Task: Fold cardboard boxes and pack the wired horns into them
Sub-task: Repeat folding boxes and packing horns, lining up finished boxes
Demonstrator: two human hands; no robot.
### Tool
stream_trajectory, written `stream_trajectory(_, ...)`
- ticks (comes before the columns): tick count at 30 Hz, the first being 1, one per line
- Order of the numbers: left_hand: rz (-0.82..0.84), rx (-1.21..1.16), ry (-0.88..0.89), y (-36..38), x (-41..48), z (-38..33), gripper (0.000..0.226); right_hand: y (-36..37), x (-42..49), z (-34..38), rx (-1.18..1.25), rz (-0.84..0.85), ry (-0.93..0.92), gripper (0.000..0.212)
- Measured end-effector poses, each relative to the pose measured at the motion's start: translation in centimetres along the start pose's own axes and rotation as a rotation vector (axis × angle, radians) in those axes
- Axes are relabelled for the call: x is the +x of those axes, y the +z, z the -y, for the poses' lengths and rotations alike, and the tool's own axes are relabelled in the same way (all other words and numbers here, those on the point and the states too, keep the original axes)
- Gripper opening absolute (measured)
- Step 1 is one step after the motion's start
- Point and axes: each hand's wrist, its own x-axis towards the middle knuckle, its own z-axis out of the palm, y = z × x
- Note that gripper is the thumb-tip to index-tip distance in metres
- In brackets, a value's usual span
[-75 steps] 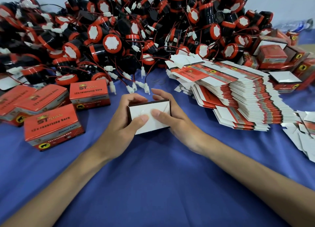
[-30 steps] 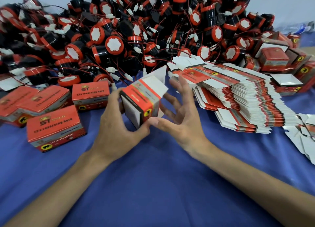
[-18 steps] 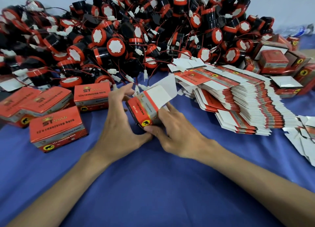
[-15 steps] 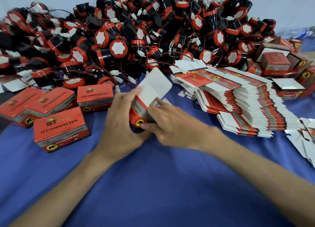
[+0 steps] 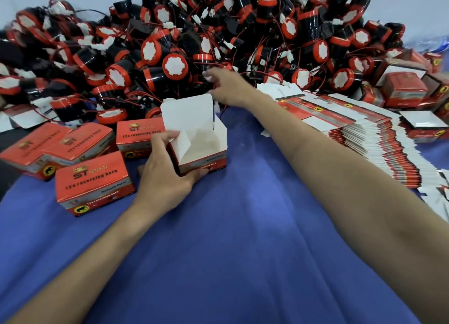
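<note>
Now | left hand (image 5: 165, 180) fingers grip box (image 5: 202, 162) | right hand (image 5: 228, 87) at horns (image 5: 175, 65), grip unclear

One wide view, worn on the head, looks forward and down along the counter (image 5: 230, 250), close above the fingers (image 5: 161, 140); beyond the fingers the horns (image 5: 175, 64) fill its far part.

Bright, diffuse light; soft shadows on cloth (image 5: 243, 238). Right hand (image 5: 228, 87) motion-blurred (fingers indistinct). Wide-angle bending at edges; horn pile (image 5: 170, 44) slightly soft.
</note>
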Motion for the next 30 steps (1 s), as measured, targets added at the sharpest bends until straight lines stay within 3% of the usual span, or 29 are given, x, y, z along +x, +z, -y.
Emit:
stream_trajectory(2,0.001,-0.008,0.005,-0.1,0.1,0.1,0.078,2.1,1.3,-0.7,-0.184,0.084,0.032,0.067)
stream_trajectory(4,0.003,-0.038,0.016,-0.1,0.2,0.1,0.080,3.3,1.7,-0.9,-0.269,-0.039,0.000,0.057)
stream_trajectory(7,0.008,-0.058,0.023,-0.1,0.2,0.3,0.082,3.2,0.7,-0.7,-0.117,-0.287,-0.058,0.030)
stream_trajectory(9,0.004,-0.060,0.024,0.0,0.2,0.4,0.083,3.0,-0.6,-0.7,-0.052,-0.337,-0.087,0.021)
stream_trajectory(12,-0.022,-0.070,0.030,0.2,0.1,0.4,0.083,2.4,-3.3,-0.3,0.043,-0.381,-0.115,0.018)
stream_trajectory(15,-0.031,-0.080,0.050,0.2,-0.1,0.4,0.083,1.3,-7.0,0.1,0.204,-0.524,-0.069,0.017)
stream_trajectory(18,-0.022,-0.082,0.080,0.2,-0.2,0.3,0.080,0.3,-12.1,0.0,0.187,-0.696,-0.082,0.023)
stream_trajectory(20,-0.046,-0.058,0.099,0.3,-0.2,0.1,0.078,-1.2,-15.3,0.0,0.167,-0.851,-0.154,0.027)
stream_trajectory(22,-0.082,-0.005,0.108,0.5,-0.3,0.0,0.078,-2.6,-17.8,0.3,0.116,-0.971,-0.347,0.025)
stream_trajectory(26,-0.057,0.069,0.125,0.5,-0.4,-0.2,0.089,-0.8,-21.4,0.4,-0.020,-0.769,-0.688,0.013)
stream_trajectory(28,-0.029,0.097,0.152,0.5,-0.6,-0.5,0.097,0.7,-22.1,0.6,-0.088,-0.639,-0.701,0.010)
stream_trajectory(30,-0.094,0.072,0.257,0.3,-1.1,-1.1,0.088,1.5,-22.3,0.9,-0.145,-0.574,-0.675,0.006)
